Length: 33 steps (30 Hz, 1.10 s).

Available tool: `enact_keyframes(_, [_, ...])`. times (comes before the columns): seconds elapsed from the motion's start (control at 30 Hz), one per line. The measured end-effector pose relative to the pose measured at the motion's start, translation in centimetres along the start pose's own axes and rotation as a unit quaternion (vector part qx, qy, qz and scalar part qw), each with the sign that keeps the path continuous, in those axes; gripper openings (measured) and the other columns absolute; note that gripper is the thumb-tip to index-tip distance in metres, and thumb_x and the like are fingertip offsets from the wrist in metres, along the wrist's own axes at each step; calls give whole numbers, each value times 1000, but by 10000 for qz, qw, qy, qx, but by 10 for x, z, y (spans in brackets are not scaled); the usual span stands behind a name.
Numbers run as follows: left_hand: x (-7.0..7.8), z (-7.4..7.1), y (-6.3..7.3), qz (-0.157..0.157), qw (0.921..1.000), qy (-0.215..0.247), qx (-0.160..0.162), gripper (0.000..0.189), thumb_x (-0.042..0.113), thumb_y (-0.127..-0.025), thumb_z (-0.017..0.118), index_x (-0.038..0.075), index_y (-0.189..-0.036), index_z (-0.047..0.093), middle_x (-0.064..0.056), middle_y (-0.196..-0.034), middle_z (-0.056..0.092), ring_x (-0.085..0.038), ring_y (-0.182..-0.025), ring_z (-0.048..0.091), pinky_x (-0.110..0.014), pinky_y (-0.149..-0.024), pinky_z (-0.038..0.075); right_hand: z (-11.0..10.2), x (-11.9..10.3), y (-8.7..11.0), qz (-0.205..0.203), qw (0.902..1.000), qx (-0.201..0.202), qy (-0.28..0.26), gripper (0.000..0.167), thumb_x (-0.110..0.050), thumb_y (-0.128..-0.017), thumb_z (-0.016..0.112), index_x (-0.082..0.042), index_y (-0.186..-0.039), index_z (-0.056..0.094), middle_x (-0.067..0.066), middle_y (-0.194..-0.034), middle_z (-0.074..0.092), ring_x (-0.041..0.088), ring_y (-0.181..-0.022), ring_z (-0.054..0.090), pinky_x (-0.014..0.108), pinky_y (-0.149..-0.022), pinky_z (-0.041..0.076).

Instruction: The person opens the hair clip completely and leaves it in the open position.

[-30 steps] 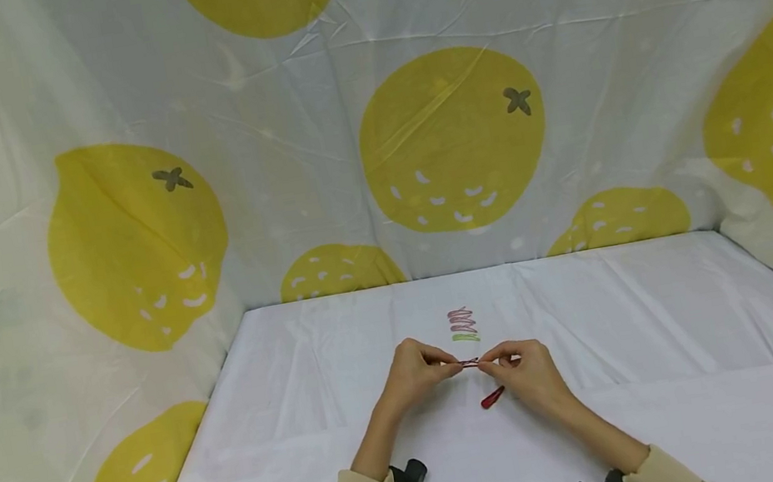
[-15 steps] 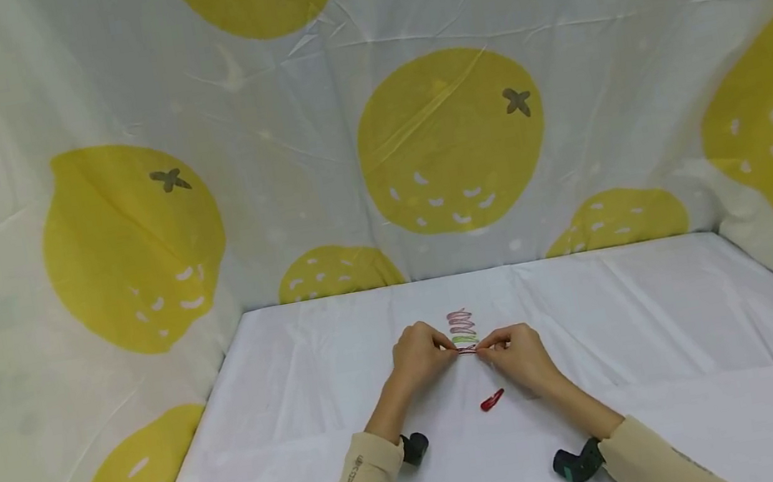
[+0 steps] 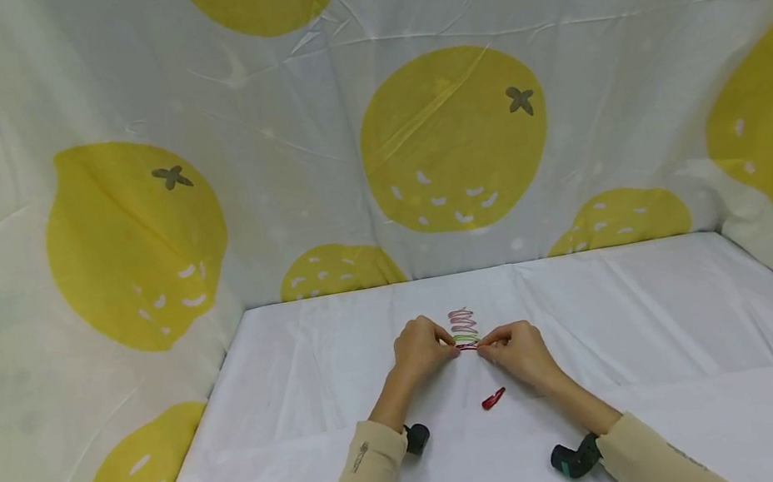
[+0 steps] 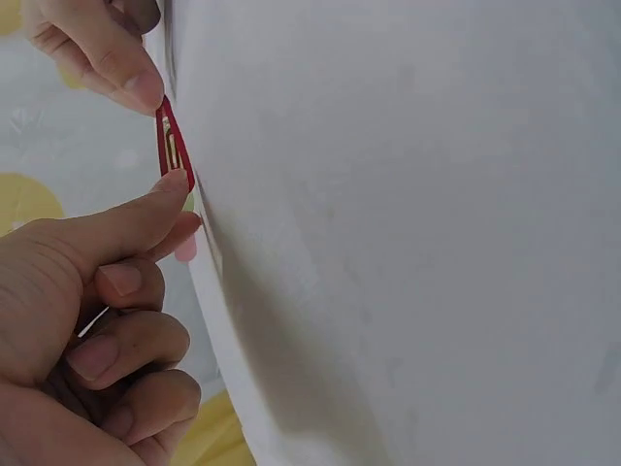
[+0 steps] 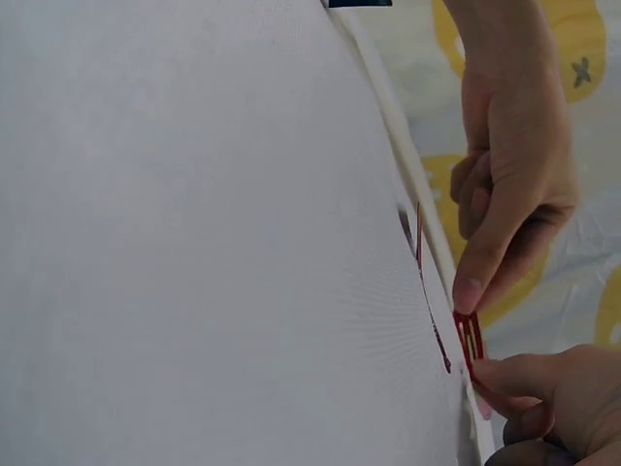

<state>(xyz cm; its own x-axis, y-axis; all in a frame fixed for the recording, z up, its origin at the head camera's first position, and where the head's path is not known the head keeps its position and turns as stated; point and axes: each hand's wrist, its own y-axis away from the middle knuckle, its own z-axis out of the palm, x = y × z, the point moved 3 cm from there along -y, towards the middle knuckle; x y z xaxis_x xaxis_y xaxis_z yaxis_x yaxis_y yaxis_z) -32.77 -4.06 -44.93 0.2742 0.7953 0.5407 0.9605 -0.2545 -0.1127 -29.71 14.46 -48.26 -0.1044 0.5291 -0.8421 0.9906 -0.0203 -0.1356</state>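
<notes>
Both hands pinch a red snap hair clip [image 3: 468,348] by its two ends, low over the table. My left hand [image 3: 422,348] has it between thumb and index finger, other fingers curled, as the left wrist view shows. My right hand [image 3: 521,352] takes the opposite end with thumb and fingertip. In the left wrist view the clip [image 4: 175,146] is a red frame with a metal tongue inside. Just beyond it lies a column of thin pink zigzag outlines [image 3: 461,320] with a green outline [image 3: 466,338] nearest; their kind is too small to tell. Another red snap clip [image 3: 493,398] lies nearer me.
A white cloth covers the table [image 3: 634,320]. Behind and at both sides hangs a pale curtain [image 3: 298,162] with large yellow fruit prints. Dark wrist cameras sit on both forearms, the left camera [image 3: 418,438] and the right camera [image 3: 575,459].
Both hands have moved forward with the clip, up to the near end of the column, and now hold almost still. The other red clip stays in place, now fully visible.
</notes>
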Motion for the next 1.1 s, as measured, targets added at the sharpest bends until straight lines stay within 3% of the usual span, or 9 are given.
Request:
enact_keyframes(0.13, [-7, -4, 11, -177, 9995, 239, -62, 8, 19, -78, 91, 14, -80, 84, 3, -72, 70, -8, -67, 51, -24, -57, 38, -8, 3, 7, 150, 9997, -208, -55, 6, -14, -87, 82, -9, -88, 83, -6, -59, 48, 7, -59, 41, 22, -53, 30])
enact_keyframes(0.23, [-11, -6, 23, -210, 9980, 543, -242, 8, 18, -78, 90, 13, -82, 85, 3, -70, 68, -8, -66, 49, -23, -57, 37, -17, 7, 14, -72, 9966, -805, -139, 9, -17, -87, 83, -10, -93, 82, -6, -60, 45, 6, -59, 40, 21, -53, 31])
enact_keyframes(0.37, [-15, -8, 40, -133, 9926, 1027, -639, 9, 17, -78, 90, 11, -82, 85, 3, -76, 71, -8, -67, 49, -23, -58, 38, -24, 7, 28, -761, 9783, -1919, -191, 14, -20, -85, 86, -11, -94, 81, -5, -64, 49, 2, -59, 42, 18, -55, 34])
enact_keyframes(0.43, [-15, -8, 45, 5, 9890, 1225, -832, 8, 16, -79, 90, 11, -83, 85, 2, -76, 71, -7, -67, 49, -22, -58, 38, -25, 6, 34, -1010, 9690, -2248, -170, 13, -21, -83, 87, -11, -90, 81, -6, -65, 52, 0, -59, 44, 17, -56, 36])
enact_keyframes(0.57, [-9, -7, 52, 248, 9818, 1433, -1218, 7, 13, -79, 89, 10, -83, 84, 5, -69, 68, -4, -64, 49, -19, -56, 38, -26, 7, 38, -1200, 9637, -2383, -34, 11, -20, -82, 88, -13, -81, 79, -8, -67, 58, -2, -62, 47, 16, -58, 38])
enact_keyframes(0.8, [8, 1, 57, 591, 9676, 1730, -1742, 5, 7, -81, 87, 4, -83, 83, 9, -56, 57, -1, -54, 45, -17, -52, 34, -24, 6, 39, -1083, 9631, -2464, -54, 13, -16, -87, 83, -7, -82, 76, -7, -70, 58, -1, -63, 50, 17, -61, 41])
enact_keyframes(0.97, [13, 2, 60, 624, 9651, 1936, -1652, 4, 5, -82, 85, 4, -80, 82, 5, -57, 57, -2, -54, 44, -18, -51, 33, -21, 3, 40, -965, 9641, -2452, -332, 13, -15, -90, 79, -4, -85, 74, -1, -81, 69, 1, -65, 56, 18, -61, 44])
enact_keyframes(1.1, [13, 1, 60, 624, 9663, 2002, -1492, 5, 9, -85, 84, 6, -81, 82, -4, -64, 67, -3, -56, 47, -18, -53, 36, -20, 0, 42, -770, 9646, -2476, -488, 15, -17, -92, 78, -2, -88, 74, 2, -84, 70, 3, -65, 57, 18, -59, 44])
